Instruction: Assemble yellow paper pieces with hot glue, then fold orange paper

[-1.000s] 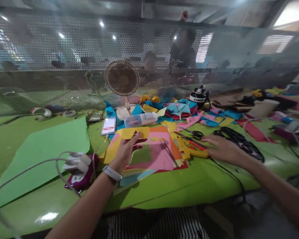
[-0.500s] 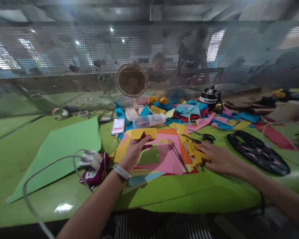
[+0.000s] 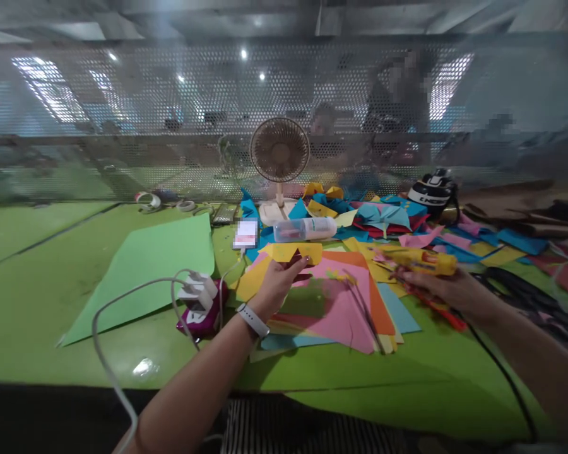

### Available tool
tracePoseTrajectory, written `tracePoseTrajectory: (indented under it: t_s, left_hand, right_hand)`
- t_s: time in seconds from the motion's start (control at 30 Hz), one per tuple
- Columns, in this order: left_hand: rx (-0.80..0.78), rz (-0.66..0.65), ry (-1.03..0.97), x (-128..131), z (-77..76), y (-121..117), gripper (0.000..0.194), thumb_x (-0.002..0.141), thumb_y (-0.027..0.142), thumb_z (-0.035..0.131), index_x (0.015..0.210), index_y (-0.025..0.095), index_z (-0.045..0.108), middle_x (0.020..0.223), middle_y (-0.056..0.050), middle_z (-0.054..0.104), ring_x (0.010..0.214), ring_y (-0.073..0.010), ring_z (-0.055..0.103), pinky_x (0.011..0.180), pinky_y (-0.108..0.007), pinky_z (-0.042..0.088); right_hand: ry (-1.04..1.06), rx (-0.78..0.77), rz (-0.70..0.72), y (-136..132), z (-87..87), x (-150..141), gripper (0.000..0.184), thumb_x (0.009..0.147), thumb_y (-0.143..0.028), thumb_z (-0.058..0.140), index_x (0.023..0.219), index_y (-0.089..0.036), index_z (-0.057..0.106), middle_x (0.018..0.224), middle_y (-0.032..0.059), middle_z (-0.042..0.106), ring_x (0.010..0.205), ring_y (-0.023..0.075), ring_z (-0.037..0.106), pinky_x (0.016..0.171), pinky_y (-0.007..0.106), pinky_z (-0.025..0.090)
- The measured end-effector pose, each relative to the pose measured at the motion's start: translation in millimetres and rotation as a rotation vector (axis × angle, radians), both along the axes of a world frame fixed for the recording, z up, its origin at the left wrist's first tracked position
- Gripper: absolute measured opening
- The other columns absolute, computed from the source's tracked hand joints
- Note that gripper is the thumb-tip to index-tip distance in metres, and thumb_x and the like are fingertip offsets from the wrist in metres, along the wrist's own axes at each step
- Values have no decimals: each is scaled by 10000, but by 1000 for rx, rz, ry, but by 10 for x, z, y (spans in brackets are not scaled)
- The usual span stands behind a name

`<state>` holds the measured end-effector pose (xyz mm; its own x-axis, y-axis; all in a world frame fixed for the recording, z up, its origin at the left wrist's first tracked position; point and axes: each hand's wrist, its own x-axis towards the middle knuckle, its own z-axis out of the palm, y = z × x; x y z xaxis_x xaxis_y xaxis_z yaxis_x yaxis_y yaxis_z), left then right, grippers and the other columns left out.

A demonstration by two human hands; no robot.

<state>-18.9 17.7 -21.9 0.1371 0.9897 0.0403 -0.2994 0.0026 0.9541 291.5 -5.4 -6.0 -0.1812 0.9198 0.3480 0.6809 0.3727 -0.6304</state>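
Note:
My left hand [image 3: 284, 280], with a white watch band on its wrist, pinches a folded piece of yellow paper [image 3: 291, 252] above a stack of coloured sheets. My right hand [image 3: 438, 287] is wrapped round a yellow glue gun [image 3: 428, 260] at the right of the stack. Its nozzle points left and a black cord [image 3: 502, 369] trails from it toward the front edge. Between the hands lie a pink sheet [image 3: 329, 325], an orange sheet [image 3: 381, 302] and a dark pair of slim tweezers or sticks [image 3: 362, 309], whose kind I cannot make out.
A desk fan [image 3: 280, 151] stands behind a plastic bottle [image 3: 305, 229]. Cut paper scraps [image 3: 383, 217] spread at the back right, near a black-and-white appliance [image 3: 430, 194]. Plugs sit in a purple power strip [image 3: 208, 312] beside a large green sheet [image 3: 146, 271]. A black tray [image 3: 539, 302] lies right.
My right hand has picked up the glue gun from among the yellow scraps and raised it. My left hand still holds the yellow paper. The view has turned left.

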Motion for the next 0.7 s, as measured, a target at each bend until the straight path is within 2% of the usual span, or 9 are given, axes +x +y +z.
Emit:
tracePoseTrajectory:
  t_s: [0.07,0.1,0.17,0.23,0.3,0.4,0.53,0.7]
  left_hand:
    - [2,2,2,1,5,-7,308,693,325,758,939,156,680,977,-100,700,892,-226,655,733,-333,531]
    - [3,-2,4,1,7,-10,304,693,324,758,932,152,681,984,-103,698,891,-227,655,738,-337,531]
    - [1,-11,5,3,10,-16,292,694,319,759,915,146,683,989,-106,698,876,-226,660,744,-343,530]
    - [-9,-8,6,11,10,-21,288,687,312,767,908,147,682,972,-104,703,846,-222,669,738,-346,530]
    - [-28,-3,2,25,8,-28,286,680,311,776,895,150,680,945,-101,710,831,-223,675,736,-349,531]
    - [-59,-9,7,53,12,-42,260,696,339,764,852,146,686,898,-105,719,834,-224,678,755,-354,528]
    - [-69,-20,29,76,33,-62,247,710,341,754,833,135,694,892,-109,722,860,-225,675,799,-364,516]
    - [-67,-18,44,80,35,-70,230,694,328,766,789,131,696,873,-101,721,869,-228,673,809,-367,515]
  right_hand:
    - [94,-156,77,-4,51,-255,288,831,-485,541,908,-270,715,640,12,693,530,202,645,463,327,554]
    - [174,-230,77,-15,74,-387,286,816,-491,568,879,-257,720,643,20,691,551,208,651,483,332,564]
    - [327,-247,120,-42,98,-624,257,749,-483,654,822,-249,730,651,25,692,613,226,668,529,342,583]
    - [409,-244,187,-61,84,-780,272,738,-485,668,865,-252,731,749,36,715,748,248,686,658,377,603]
    - [440,-246,226,-67,45,-840,300,754,-493,649,923,-256,723,843,43,724,864,260,681,782,415,588]
    - [476,-242,229,-61,-9,-819,285,772,-464,647,960,-261,713,891,43,728,950,275,666,866,447,560]
    - [501,-221,224,-74,-7,-810,244,764,-436,664,951,-287,714,929,25,731,977,281,663,892,453,549]
    - [510,-224,291,-118,44,-915,227,794,-432,624,934,-282,721,1020,18,718,963,252,673,870,409,571]
